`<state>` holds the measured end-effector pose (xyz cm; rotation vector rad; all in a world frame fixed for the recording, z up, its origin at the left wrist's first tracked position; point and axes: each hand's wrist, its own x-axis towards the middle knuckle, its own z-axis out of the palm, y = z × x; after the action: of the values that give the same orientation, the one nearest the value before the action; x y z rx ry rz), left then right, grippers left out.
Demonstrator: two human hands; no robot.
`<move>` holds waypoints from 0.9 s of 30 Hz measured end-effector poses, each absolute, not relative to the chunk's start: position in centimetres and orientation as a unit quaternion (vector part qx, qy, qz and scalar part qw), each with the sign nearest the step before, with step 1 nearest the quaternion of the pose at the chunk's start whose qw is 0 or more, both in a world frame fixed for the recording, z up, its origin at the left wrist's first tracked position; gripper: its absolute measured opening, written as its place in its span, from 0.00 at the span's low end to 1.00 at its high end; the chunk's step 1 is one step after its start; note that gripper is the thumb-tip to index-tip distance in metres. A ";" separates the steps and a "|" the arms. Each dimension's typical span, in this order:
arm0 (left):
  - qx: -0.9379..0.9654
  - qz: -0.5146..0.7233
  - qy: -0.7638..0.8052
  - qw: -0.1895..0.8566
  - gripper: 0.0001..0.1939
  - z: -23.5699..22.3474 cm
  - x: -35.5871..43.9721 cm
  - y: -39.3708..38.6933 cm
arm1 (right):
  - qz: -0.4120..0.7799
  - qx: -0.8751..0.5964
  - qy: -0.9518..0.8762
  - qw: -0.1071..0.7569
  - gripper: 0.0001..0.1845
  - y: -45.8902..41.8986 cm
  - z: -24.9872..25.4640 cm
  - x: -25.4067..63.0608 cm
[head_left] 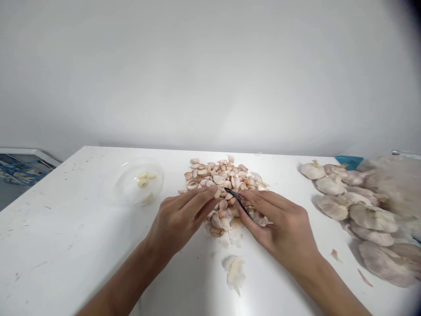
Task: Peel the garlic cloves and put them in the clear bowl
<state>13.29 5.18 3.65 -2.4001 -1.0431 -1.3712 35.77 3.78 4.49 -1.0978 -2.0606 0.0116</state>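
My left hand (179,221) reaches in from the lower left, its fingertips pinching a garlic clove (215,192) at the near edge of a heap of unpeeled garlic cloves (223,175). My right hand (279,228) comes from the lower right and grips a small dark pointed tool (239,201), whose tip sits beside that clove. Under both hands, part of the heap is hidden. Just left of the heap stands a clear plastic bowl (161,171) holding a few peeled cloves (143,179). Torn papery garlic skin (234,273) lies nearest my wrists.
The hands work on a scuffed white table (66,228). Whole garlic bulbs (357,210) lie in a cluster at the right, beside a translucent bag (394,184) and a blue item (349,162). A white wall rises behind the far edge.
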 end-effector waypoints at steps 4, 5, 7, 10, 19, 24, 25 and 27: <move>-0.804 -0.474 -0.347 0.090 0.11 3.6 13.3 5.2 | 0.022 -0.437 -0.804 0.403 0.10 3.8 4.7 35.9; -0.803 -0.477 -0.345 0.088 0.11 3.7 13.2 5.1 | 0.022 -0.438 -0.803 0.405 0.10 3.8 4.7 35.9; -0.801 -0.483 -0.343 0.082 0.12 3.7 13.3 5.1 | 0.021 -0.441 -0.799 0.407 0.10 3.9 4.9 36.0; -0.796 -0.489 -0.351 0.063 0.12 3.8 13.4 5.0 | 0.023 -0.446 -0.794 0.413 0.10 3.9 4.9 35.9; -0.757 -0.506 -0.414 -0.018 0.10 3.7 13.5 4.8 | 0.114 -0.500 -0.755 0.410 0.13 4.5 4.7 36.1; -0.737 -0.521 -0.431 -0.011 0.09 3.7 13.5 4.9 | 0.197 -0.515 -0.715 0.430 0.13 4.6 5.2 36.1; -0.734 -0.522 -0.434 -0.007 0.09 3.7 13.6 4.9 | 0.212 -0.513 -0.711 0.431 0.13 4.5 5.3 35.9; -0.731 -0.523 -0.439 0.000 0.09 3.6 13.6 4.9 | 0.231 -0.504 -0.713 0.428 0.13 4.2 5.5 35.6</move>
<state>13.59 4.90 3.65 -2.2968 -1.3784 -1.6430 35.60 4.20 5.46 -1.2591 -1.7815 0.5755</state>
